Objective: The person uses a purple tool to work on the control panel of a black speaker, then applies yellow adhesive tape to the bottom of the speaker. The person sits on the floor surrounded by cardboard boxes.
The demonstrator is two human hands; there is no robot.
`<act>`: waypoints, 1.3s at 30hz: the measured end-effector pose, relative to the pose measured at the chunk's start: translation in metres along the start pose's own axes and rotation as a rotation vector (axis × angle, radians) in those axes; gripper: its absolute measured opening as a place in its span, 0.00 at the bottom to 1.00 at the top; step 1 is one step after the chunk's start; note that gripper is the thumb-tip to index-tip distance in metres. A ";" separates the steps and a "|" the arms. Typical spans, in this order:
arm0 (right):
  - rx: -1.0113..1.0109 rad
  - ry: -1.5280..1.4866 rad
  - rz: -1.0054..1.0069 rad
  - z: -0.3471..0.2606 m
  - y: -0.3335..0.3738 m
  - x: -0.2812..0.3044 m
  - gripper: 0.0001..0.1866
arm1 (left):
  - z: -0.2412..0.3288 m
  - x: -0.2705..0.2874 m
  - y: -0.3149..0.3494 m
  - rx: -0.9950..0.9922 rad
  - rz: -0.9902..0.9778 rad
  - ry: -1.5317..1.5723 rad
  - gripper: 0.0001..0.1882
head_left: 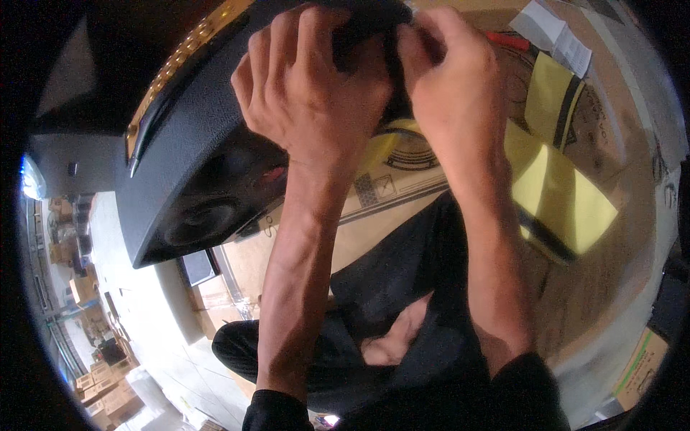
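Note:
A large black textured cabinet (183,108), which looks like a loudspeaker, slants across the upper left. A dark round cone (205,219) shows on its lower side. My left hand (313,90) is at the cabinet's upper part, its fingers bent and closed with the tips out of sight. Close beside it, my right hand (456,79) is closed, thumb and forefinger pinched together at the dark edge. Whatever either hand grips there is too hidden to make out. Yellow pieces with black bands (560,194) lie to the right of my right wrist.
A gold perforated strip (183,54) runs along the cabinet's far side. Beneath everything spreads printed cardboard (604,144). White paper slips (550,36) and a red object (509,41) lie at the upper right. Stacked cartons (100,384) stand at the far left. My bent legs are below my forearms.

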State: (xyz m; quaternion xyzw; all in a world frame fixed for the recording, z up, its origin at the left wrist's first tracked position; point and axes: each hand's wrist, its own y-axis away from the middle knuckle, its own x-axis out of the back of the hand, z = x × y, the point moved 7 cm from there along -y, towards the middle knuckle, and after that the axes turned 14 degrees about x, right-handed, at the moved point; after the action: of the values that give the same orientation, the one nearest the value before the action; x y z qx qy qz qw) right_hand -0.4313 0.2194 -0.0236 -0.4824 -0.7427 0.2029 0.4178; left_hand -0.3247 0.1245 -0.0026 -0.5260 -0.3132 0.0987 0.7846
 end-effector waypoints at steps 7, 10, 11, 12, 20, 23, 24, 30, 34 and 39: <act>0.044 0.086 -0.085 -0.003 -0.004 -0.003 0.08 | 0.010 -0.004 -0.001 -0.004 -0.040 -0.047 0.17; 0.139 0.163 -0.116 -0.015 -0.008 -0.002 0.07 | 0.010 -0.005 -0.004 -0.030 -0.052 -0.064 0.18; 0.137 0.181 -0.143 -0.017 -0.009 -0.002 0.06 | 0.011 -0.005 -0.005 -0.050 -0.052 -0.066 0.18; 0.168 0.168 -0.164 -0.022 -0.011 -0.001 0.06 | 0.012 -0.005 -0.005 -0.071 -0.051 -0.069 0.17; 0.195 0.172 -0.310 -0.039 -0.017 0.008 0.06 | 0.017 -0.007 -0.008 -0.108 -0.146 -0.023 0.11; 0.250 0.164 -0.224 -0.041 -0.020 0.010 0.06 | 0.019 -0.007 -0.009 -0.117 -0.155 0.009 0.12; 0.275 0.176 -0.195 -0.042 -0.020 0.010 0.06 | 0.020 -0.006 -0.010 -0.124 -0.149 0.023 0.12; 0.045 0.138 -0.246 -0.028 -0.014 0.002 0.10 | 0.017 -0.008 -0.006 -0.143 -0.232 0.006 0.18; 0.040 0.187 -0.221 -0.033 -0.011 0.000 0.09 | 0.013 -0.009 -0.005 -0.195 -0.213 0.025 0.19; 0.037 0.197 -0.283 -0.030 -0.007 -0.007 0.09 | 0.005 -0.013 -0.001 -0.187 -0.234 -0.020 0.19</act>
State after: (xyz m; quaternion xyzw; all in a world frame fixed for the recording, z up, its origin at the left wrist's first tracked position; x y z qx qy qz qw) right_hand -0.4095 0.2066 -0.0045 -0.3826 -0.7549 0.1073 0.5217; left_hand -0.3384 0.1217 -0.0060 -0.5556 -0.3881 -0.0176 0.7351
